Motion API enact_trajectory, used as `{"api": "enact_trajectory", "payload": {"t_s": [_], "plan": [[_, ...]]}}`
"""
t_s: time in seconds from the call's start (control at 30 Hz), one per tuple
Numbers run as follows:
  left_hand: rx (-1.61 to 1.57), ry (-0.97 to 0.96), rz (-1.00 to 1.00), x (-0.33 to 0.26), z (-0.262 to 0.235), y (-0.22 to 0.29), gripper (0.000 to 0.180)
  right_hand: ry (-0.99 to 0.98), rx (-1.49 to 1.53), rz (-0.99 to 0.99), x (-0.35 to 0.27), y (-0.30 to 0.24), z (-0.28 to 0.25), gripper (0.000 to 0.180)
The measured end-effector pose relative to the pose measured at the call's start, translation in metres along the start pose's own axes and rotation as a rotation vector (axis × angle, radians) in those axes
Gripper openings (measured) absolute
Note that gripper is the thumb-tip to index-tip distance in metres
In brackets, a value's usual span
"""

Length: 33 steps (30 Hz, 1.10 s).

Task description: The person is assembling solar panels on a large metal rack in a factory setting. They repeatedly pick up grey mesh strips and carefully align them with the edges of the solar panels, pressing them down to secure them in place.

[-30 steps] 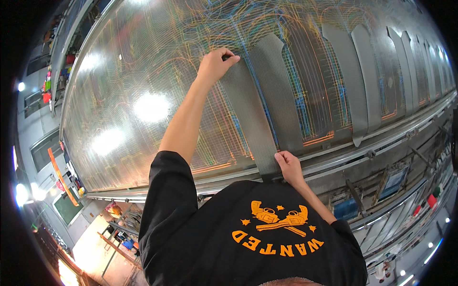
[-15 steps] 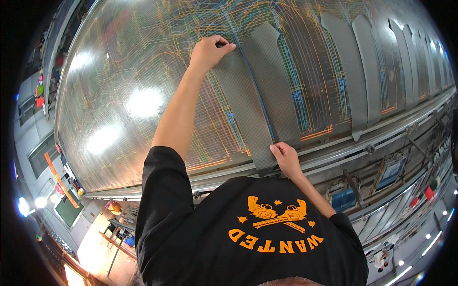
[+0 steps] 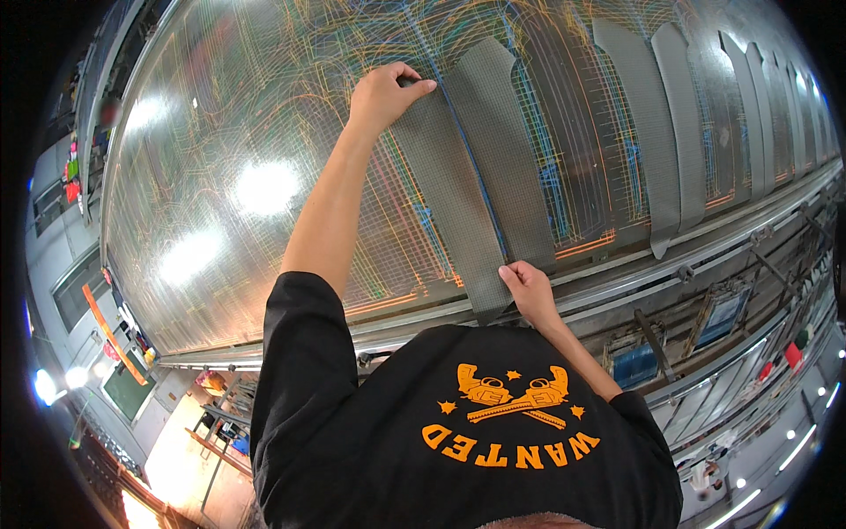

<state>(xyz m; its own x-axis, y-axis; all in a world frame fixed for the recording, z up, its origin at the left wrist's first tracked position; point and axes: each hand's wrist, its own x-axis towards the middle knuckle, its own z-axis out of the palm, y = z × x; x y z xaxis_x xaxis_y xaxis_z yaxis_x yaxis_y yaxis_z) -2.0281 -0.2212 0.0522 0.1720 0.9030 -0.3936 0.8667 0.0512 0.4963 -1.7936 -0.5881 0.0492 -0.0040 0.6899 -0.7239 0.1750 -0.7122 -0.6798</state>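
Note:
A long strip of grey, finely checked fabric (image 3: 445,189) lies lengthwise on the shiny table (image 3: 211,115), its near end reaching over the table's front edge. My left hand (image 3: 384,95) pinches the strip's far end between thumb and fingers. At the near end, my right hand (image 3: 530,293) has its thumb and fingers pressed together on the strip's right edge. Close along the right side of this strip lies a second grey fabric piece (image 3: 511,145) with a pointed far end. A blue line (image 3: 477,167) shows in the narrow gap between them.
Colourful drawn lines cover the tabletop. More grey fabric pieces (image 3: 641,115) lie in a row to the right, some hanging at the front edge. A metal rail (image 3: 608,286) runs along that edge. Framed screens (image 3: 636,366) sit beneath the table at right.

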Motion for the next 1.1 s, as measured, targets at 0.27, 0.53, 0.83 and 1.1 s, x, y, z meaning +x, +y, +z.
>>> {"api": "enact_trajectory", "payload": {"t_s": [0.27, 0.53, 0.83, 1.1], "plan": [[0.009, -0.012, -0.031, 0.001, -0.002, 0.002, 0.045, 0.002, -0.013, -0.012, 0.000, -0.001, -0.001, 0.032], [-0.003, -0.035, -0.056, 0.002, -0.003, 0.005, 0.045, 0.030, -0.034, -0.014, -0.002, -0.006, -0.001, 0.037], [0.006, 0.027, 0.071, 0.014, 0.010, -0.020, 0.053, 0.055, -0.131, 0.002, 0.005, -0.001, -0.005, 0.055], [0.028, 0.053, 0.004, 0.005, -0.004, 0.008, 0.046, 0.095, -0.121, 0.056, 0.003, -0.002, -0.004, 0.059]]}}
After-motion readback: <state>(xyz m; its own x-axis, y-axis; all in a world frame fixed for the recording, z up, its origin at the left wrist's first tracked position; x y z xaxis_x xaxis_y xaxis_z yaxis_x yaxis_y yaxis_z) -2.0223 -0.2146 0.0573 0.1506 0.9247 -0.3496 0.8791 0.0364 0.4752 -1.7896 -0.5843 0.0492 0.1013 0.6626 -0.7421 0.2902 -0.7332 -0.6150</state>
